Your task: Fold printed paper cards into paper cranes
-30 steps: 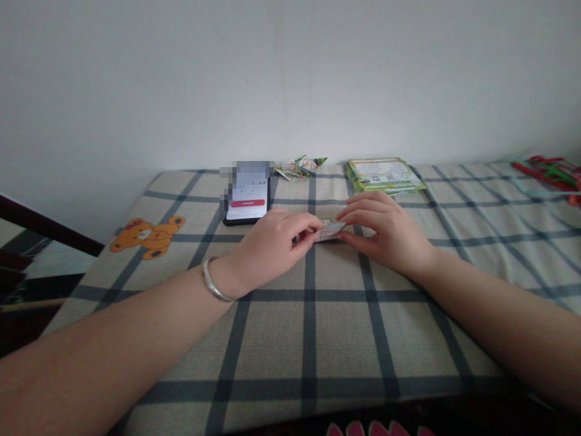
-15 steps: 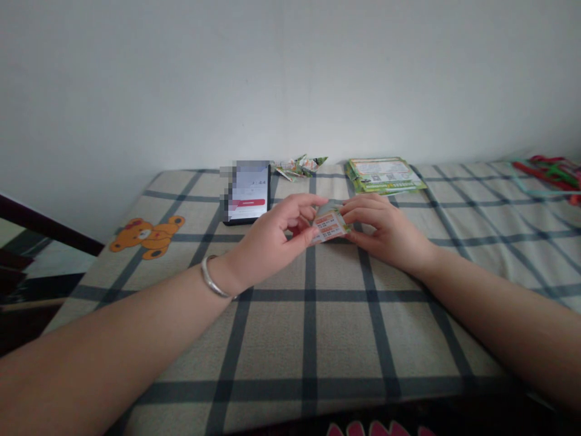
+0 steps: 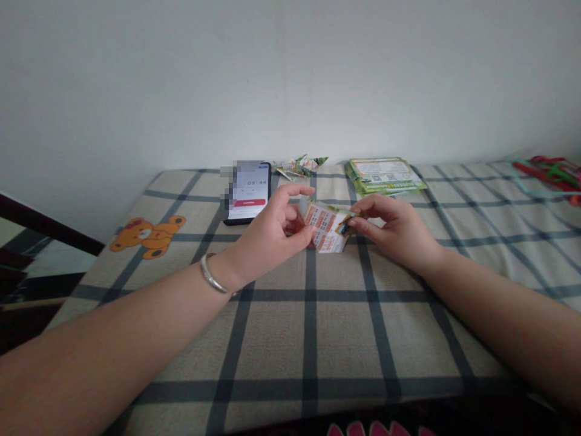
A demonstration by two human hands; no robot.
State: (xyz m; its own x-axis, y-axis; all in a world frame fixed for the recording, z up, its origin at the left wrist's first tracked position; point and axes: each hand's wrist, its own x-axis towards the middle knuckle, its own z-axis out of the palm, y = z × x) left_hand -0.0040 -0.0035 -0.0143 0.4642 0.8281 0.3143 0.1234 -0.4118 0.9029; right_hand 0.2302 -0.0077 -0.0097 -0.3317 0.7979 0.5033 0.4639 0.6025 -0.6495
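Note:
A small folded sheet of printed paper (image 3: pixel 327 229), white with orange blocks and dark text, is held between both hands above the checked cloth. My left hand (image 3: pixel 284 224) pinches its left edge between thumb and fingers, the index finger raised and arched over the top. On the other side, my right hand (image 3: pixel 388 227) grips the paper's upper right corner between thumb and fingertips, where a yellow and dark picture shows. A silver bangle (image 3: pixel 212 275) circles my left wrist. The tips of some left fingers are hidden behind the paper.
Behind the hands lie a phone (image 3: pixel 249 192) showing a timer, folded paper pieces (image 3: pixel 302 166) and a stack of green-edged leaflets (image 3: pixel 385 174). A bear figure (image 3: pixel 147 236) is at the left. Red and green items (image 3: pixel 551 172) sit far right, near the wall (image 3: pixel 290 79).
The paper has been turned and opened out, so more of its printed face shows. My right hand has shifted slightly right, its fingers now pinching the corner; my left index finger has lifted.

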